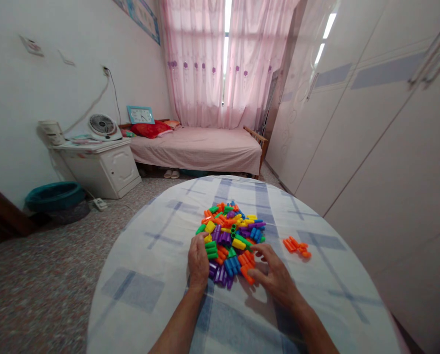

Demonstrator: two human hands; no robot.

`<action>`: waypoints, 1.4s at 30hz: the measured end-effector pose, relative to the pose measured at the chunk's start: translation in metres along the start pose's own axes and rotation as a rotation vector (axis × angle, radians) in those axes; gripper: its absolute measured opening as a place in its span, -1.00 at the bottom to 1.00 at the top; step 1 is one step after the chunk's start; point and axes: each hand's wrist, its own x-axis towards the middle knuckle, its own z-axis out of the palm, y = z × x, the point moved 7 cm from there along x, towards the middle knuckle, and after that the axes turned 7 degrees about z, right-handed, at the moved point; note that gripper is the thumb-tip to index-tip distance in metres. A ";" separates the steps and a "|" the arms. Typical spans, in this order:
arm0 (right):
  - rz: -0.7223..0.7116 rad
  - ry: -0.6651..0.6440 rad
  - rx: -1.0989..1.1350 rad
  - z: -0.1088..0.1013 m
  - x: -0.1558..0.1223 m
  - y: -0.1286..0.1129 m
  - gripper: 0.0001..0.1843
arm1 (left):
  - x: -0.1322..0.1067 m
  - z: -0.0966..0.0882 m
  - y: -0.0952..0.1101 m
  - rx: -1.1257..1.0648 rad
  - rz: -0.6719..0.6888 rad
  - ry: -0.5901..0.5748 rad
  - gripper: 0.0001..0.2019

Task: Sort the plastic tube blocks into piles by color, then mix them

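A heap of plastic building pieces (225, 238) in orange, yellow, green, blue and purple lies in the middle of the round table; many look like short joined tubes. Along the heap's left side rests my left hand (198, 260), its fingers stretched out beside green pieces (211, 250). My right hand (277, 278) is at the right edge, thumb and forefinger apart around orange pieces (246, 263). The thumb seems to touch one of them, but no firm hold shows. Apart from the heap, to the right, sits a small group of orange pieces (296, 247).
A white and blue checked cloth (142, 290) covers the table. Beyond it stands a bed (205, 142) with a pink cover. White wardrobes (330, 147) line the right. At left are a white cabinet (120, 167) with a fan (102, 125) and a teal bin (55, 196).
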 end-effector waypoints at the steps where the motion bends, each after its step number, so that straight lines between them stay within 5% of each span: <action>1: -0.012 -0.031 -0.007 0.004 -0.001 -0.004 -0.50 | 0.000 0.000 0.001 0.002 0.007 0.001 -0.61; 5: -0.078 -0.077 -0.103 0.012 -0.003 -0.010 -0.29 | 0.000 0.000 0.003 -0.003 0.020 0.002 -0.60; 14: 0.069 0.094 -0.060 -0.011 0.004 0.024 -0.65 | 0.000 0.000 0.001 -0.007 0.011 0.007 -0.61; 20: 0.131 -0.059 -0.090 -0.013 0.001 0.022 -0.59 | 0.000 0.001 -0.001 -0.008 0.002 -0.004 -0.61; 26: 0.187 -0.088 -0.147 -0.014 -0.001 0.027 -0.82 | 0.001 0.001 -0.001 -0.004 0.001 -0.001 -0.61; 35: 0.207 0.311 -0.244 -0.048 0.003 0.055 -0.71 | 0.001 0.001 -0.003 0.015 -0.001 -0.009 -0.60; 42: 0.208 0.165 -0.346 -0.037 0.000 0.051 -0.53 | 0.002 0.000 -0.003 0.015 0.017 0.001 -0.61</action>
